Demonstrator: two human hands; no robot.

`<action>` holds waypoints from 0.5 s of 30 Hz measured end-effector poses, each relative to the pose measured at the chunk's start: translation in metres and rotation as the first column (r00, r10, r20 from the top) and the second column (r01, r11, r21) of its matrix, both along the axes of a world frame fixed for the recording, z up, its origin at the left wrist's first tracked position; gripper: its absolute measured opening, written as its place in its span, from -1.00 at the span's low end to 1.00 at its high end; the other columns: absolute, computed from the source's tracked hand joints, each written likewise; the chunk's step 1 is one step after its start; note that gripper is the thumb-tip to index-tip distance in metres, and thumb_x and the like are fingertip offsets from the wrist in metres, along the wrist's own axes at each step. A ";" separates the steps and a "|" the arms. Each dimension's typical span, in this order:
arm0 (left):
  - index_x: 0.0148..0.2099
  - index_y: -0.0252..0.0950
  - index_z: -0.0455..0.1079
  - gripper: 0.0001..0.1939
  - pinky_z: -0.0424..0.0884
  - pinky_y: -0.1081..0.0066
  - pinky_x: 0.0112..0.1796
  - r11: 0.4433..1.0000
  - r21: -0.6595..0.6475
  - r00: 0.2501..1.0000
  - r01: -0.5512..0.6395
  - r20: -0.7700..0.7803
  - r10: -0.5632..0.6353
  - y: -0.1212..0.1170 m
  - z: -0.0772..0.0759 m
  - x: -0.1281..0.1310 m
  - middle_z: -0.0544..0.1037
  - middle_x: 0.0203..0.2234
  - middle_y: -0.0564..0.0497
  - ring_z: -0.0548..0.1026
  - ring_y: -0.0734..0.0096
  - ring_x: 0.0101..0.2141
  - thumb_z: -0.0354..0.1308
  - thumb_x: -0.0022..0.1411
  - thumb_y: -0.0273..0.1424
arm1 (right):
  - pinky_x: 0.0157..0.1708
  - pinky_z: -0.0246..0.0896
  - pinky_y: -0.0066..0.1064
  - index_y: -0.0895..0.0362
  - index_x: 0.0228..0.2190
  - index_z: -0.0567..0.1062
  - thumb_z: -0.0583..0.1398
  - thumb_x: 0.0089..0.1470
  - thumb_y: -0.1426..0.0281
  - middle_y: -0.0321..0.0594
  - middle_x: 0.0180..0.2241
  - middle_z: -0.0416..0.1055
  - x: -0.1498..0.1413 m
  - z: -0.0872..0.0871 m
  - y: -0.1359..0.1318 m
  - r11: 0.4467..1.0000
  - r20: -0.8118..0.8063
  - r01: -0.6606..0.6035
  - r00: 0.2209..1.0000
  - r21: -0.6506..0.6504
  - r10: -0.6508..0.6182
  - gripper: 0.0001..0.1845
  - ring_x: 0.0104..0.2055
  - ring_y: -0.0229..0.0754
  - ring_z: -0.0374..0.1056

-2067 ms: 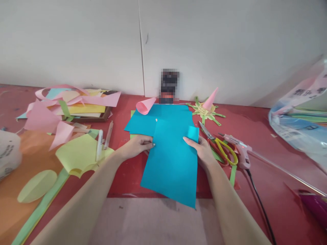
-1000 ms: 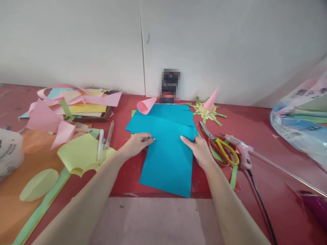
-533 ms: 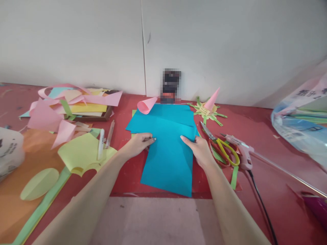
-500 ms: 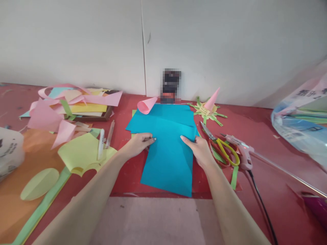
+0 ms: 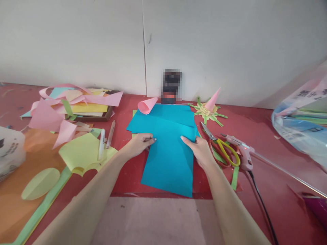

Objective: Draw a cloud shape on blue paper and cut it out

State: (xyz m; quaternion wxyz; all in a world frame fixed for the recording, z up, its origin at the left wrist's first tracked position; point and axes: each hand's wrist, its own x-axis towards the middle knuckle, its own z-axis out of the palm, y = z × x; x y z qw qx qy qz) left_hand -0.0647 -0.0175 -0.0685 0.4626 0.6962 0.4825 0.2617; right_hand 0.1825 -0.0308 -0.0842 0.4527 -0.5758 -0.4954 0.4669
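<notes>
A blue sheet of paper [image 5: 170, 160] is held between my two hands, its near edge close to the table's front. My left hand [image 5: 140, 143] pinches its left edge, thumb on top and fingers underneath. On the opposite edge my right hand [image 5: 199, 148] grips the same way, the fingers mostly hidden below. Behind it more blue paper [image 5: 176, 112] lies flat, overlapped by the held sheet. A rolled pink paper cone [image 5: 147, 105] rests on that paper's far left part. Right of my right hand are scissors [image 5: 224, 149] with yellow and red handles.
At right lie a pink glue gun [image 5: 244, 153] with a cord, a paper flower with a pink cone [image 5: 209, 107], and a plastic bag [image 5: 301, 126]. Paper scraps [image 5: 48, 115], a yellow-green cut-out [image 5: 76, 153] and a white marker [image 5: 101, 144] lie at left. A wall stands behind.
</notes>
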 end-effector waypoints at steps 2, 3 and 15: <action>-0.54 -0.26 0.06 -0.65 0.29 0.46 -0.44 1.000 0.006 1.000 -0.006 -0.006 0.006 0.000 0.000 0.000 0.12 -0.63 0.15 0.25 0.49 -0.53 -0.02 0.14 -0.15 | -0.40 0.29 -0.28 0.12 -0.22 0.52 0.29 -0.18 0.12 -0.14 -0.26 0.51 0.000 0.000 0.000 1.000 -0.001 -0.003 1.000 0.002 0.003 -0.53 -0.28 0.00 0.41; -0.54 -0.26 0.05 -0.65 0.28 0.46 -0.44 1.000 0.011 1.000 -0.008 -0.010 0.008 0.000 0.001 0.001 0.11 -0.63 0.15 0.24 0.49 -0.54 -0.02 0.14 -0.15 | -0.39 0.29 -0.28 0.11 -0.21 0.51 0.29 -0.18 0.13 -0.15 -0.27 0.51 0.000 0.000 0.000 1.000 -0.002 -0.006 1.000 0.004 0.006 -0.53 -0.28 0.00 0.41; -0.55 -0.26 -0.01 -0.62 0.03 0.49 -0.52 0.998 0.062 1.000 -0.006 0.007 0.006 0.003 -0.004 -0.004 0.00 -0.63 0.17 0.06 0.54 -0.58 -0.02 0.15 -0.15 | -0.35 0.26 -0.29 0.11 -0.23 0.51 0.26 -0.14 0.10 -0.22 -0.39 0.50 0.000 0.014 -0.006 0.996 -0.124 -0.086 0.989 0.002 0.085 -0.55 -0.31 -0.03 0.40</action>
